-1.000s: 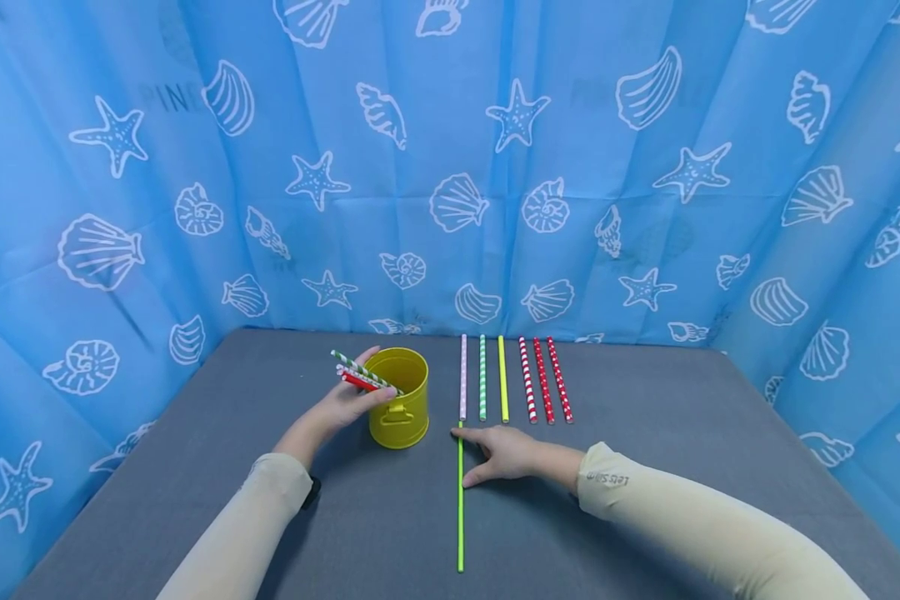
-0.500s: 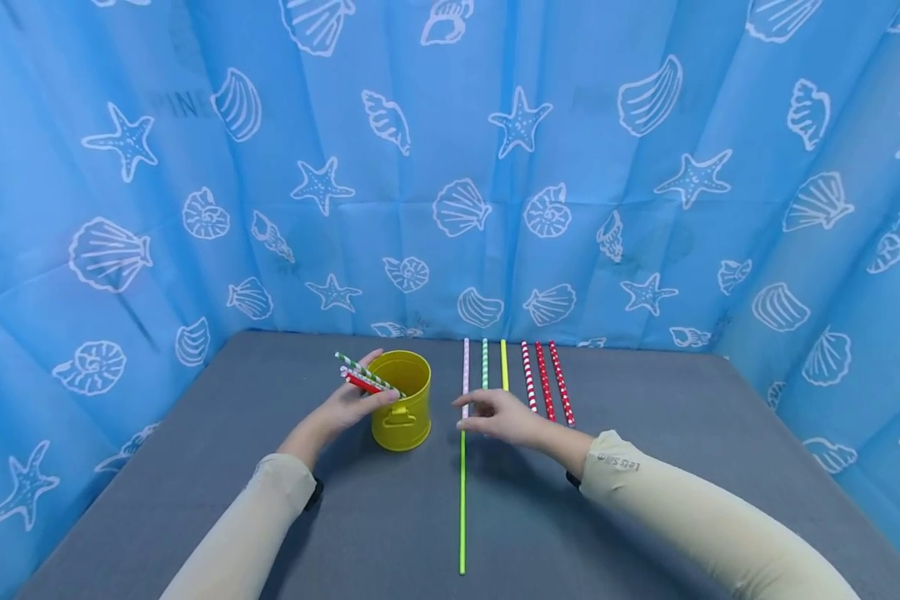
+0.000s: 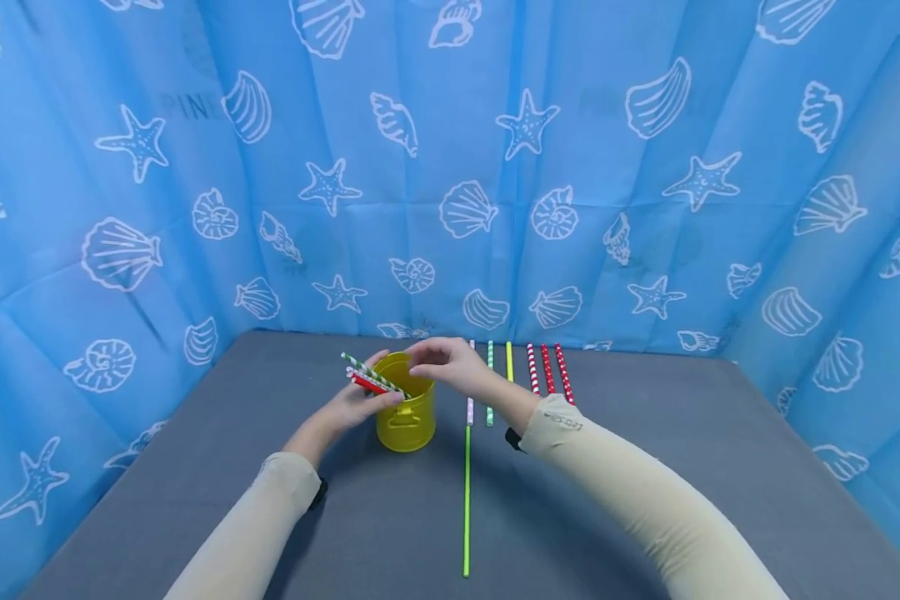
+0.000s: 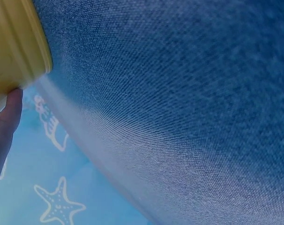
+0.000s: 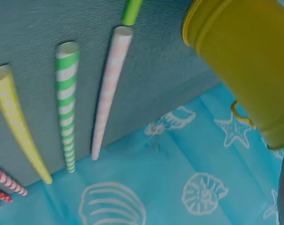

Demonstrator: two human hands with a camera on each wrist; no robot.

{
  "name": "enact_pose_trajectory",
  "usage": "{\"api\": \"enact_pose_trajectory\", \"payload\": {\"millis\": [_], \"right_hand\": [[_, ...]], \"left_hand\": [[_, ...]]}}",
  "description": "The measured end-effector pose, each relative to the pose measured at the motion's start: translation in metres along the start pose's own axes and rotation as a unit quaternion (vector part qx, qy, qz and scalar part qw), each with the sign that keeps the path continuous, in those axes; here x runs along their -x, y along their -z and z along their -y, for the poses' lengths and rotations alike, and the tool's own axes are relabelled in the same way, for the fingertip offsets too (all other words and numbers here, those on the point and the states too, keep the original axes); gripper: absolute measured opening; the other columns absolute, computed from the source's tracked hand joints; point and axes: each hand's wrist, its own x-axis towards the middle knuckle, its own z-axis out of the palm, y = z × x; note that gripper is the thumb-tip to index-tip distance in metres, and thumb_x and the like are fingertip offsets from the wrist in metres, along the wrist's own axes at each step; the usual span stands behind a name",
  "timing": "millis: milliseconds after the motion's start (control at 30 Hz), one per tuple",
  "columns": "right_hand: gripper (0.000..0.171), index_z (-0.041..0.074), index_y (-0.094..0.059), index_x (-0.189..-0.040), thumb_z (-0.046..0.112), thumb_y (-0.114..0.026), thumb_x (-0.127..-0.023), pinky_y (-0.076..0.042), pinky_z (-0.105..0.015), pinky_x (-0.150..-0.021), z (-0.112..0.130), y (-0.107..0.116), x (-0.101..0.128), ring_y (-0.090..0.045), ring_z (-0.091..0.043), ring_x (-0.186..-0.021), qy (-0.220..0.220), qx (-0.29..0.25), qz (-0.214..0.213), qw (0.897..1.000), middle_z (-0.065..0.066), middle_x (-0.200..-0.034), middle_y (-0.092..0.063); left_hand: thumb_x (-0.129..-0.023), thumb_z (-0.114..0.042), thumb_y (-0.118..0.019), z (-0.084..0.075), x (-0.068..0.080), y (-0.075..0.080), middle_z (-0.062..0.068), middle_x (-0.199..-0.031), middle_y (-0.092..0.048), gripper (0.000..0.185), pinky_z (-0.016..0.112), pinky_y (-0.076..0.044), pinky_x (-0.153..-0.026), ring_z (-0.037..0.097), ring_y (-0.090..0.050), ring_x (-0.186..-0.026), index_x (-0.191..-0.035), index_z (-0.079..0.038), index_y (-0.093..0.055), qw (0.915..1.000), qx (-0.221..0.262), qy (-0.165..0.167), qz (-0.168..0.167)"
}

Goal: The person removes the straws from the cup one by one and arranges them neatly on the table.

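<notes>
My left hand (image 3: 354,407) grips the side of a yellow bucket (image 3: 405,425), thumb near the rim at the front. In the left wrist view a fingertip touches the bucket's wall (image 4: 15,47). Several paper straws (image 3: 367,375), green-striped, pale and red, lean out of the bucket over its left rim. Above the bucket's right rim is my right hand (image 3: 453,365), fingers loosely bent, nothing seen between them. A long plain green stick (image 3: 467,500) lies on the table, its far end at the near end of a pink-and-white straw (image 5: 111,89).
Right of the pink straw lie a green-striped straw (image 5: 67,103), a yellow straw (image 5: 20,122) and several red-and-white straws (image 3: 547,367), side by side on the grey table (image 3: 390,533). A blue shell-print curtain (image 3: 420,167) stands behind and at both sides.
My right hand has left the green stick and moved forward and left, past the pink straw, to the bucket's rim. My left hand and the bucket stay in place.
</notes>
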Motion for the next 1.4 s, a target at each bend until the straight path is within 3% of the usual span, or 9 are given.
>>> {"api": "enact_pose_trajectory", "payload": {"millis": [233, 433, 633, 933, 1200, 1400], "right_hand": [[0.036, 0.002, -0.061, -0.126, 0.005, -0.067, -0.091, -0.053, -0.031, -0.086, 0.003, -0.010, -0.021, -0.063, -0.020, -0.098, -0.020, 0.070, 0.082, 0.994, -0.011, -0.107, -0.066], [0.031, 0.006, -0.063, -0.120, 0.004, -0.068, -0.089, -0.052, -0.029, -0.083, 0.005, -0.018, -0.030, -0.062, -0.018, -0.095, -0.028, 0.116, 0.109, 0.987, -0.006, -0.103, -0.067], [0.026, 0.006, -0.065, -0.113, 0.003, -0.070, -0.087, -0.053, -0.027, -0.080, 0.004, -0.026, -0.032, -0.064, -0.016, -0.088, -0.022, 0.143, 0.097, 0.985, -0.003, -0.095, -0.068], [0.014, 0.006, -0.070, -0.103, 0.007, -0.070, -0.089, -0.053, -0.026, -0.076, 0.001, -0.027, -0.032, -0.062, -0.015, -0.083, -0.026, 0.126, 0.086, 0.988, -0.002, -0.094, -0.070], [0.017, 0.007, -0.071, -0.107, 0.008, -0.069, -0.090, -0.054, -0.026, -0.076, -0.002, -0.028, -0.032, -0.062, -0.015, -0.084, -0.038, 0.108, 0.066, 0.991, -0.001, -0.095, -0.071], [0.027, 0.005, -0.062, -0.116, 0.004, -0.067, -0.091, -0.055, -0.031, -0.081, -0.004, -0.029, -0.031, -0.068, -0.018, -0.092, -0.035, 0.054, 0.013, 0.998, -0.008, -0.099, -0.071]], "left_hand": [[-0.095, -0.014, -0.062, 0.001, -0.003, -0.004, 0.019, -0.155, -0.023, 0.080, 0.056, -0.021, -0.112, 0.038, -0.029, -0.138, -0.154, -0.009, -0.009, 0.9989, 0.018, -0.034, 0.026], [-0.093, -0.021, -0.065, 0.000, -0.004, -0.004, 0.017, -0.152, -0.028, 0.080, 0.056, -0.025, -0.111, 0.038, -0.030, -0.137, -0.154, -0.011, -0.014, 0.9985, 0.028, -0.037, 0.030], [-0.090, -0.024, -0.069, -0.002, -0.004, -0.003, 0.015, -0.152, -0.032, 0.079, 0.055, -0.028, -0.110, 0.036, -0.030, -0.137, -0.153, -0.013, -0.022, 0.9986, 0.025, -0.041, 0.024], [-0.091, -0.025, -0.067, -0.002, -0.001, -0.001, 0.020, -0.154, -0.024, 0.084, 0.060, -0.026, -0.109, 0.040, -0.025, -0.138, -0.155, -0.012, -0.013, 0.9995, 0.000, -0.026, 0.019], [-0.093, -0.025, -0.066, -0.001, 0.000, 0.000, 0.019, -0.156, -0.023, 0.086, 0.058, -0.024, -0.111, 0.039, -0.026, -0.139, -0.156, -0.009, -0.010, 0.9997, 0.005, -0.015, 0.016], [-0.093, -0.028, -0.066, 0.000, -0.001, 0.002, 0.022, -0.153, -0.027, 0.084, 0.059, -0.027, -0.109, 0.042, -0.029, -0.138, -0.155, -0.011, -0.012, 0.9999, 0.000, 0.000, 0.012]]}}
